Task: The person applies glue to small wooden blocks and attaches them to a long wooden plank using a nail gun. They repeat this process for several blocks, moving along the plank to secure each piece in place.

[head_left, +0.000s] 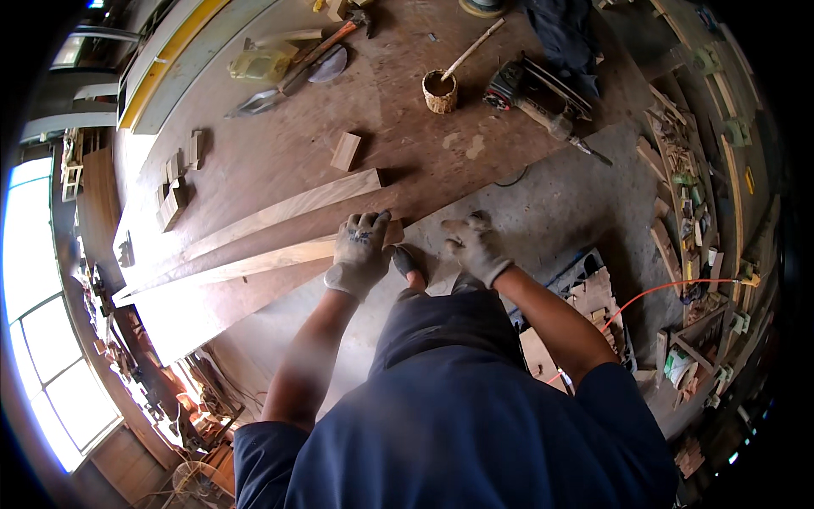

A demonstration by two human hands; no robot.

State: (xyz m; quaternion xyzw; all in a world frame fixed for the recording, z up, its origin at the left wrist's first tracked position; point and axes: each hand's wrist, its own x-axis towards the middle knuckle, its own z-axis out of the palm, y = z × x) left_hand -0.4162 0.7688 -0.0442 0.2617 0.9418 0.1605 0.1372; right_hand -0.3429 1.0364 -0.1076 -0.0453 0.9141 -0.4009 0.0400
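Observation:
My left hand (359, 248), in a pale work glove, is closed over a long wooden strip (284, 257) close to its right end. The strip lies along the near edge of the brown work table (381, 127) and runs off to the left. Beyond it rests a second long strip (292, 206), roughly alongside. My right hand (480, 248), gloved too, hovers over the grey floor to the right of the strip's end. Its fingers are bent but apart, with nothing seen in them. A short wooden block (346, 151) sits on the table past the strips.
Small wooden blocks (172, 199) stand at the table's left. Farther back are a hammer (339, 34), a pot (440, 95) with a stick in it, a nail-gun-like tool (543, 102) and dark cloth (562, 38). An orange hose (649, 293) crosses near a crate of wood pieces (593, 297).

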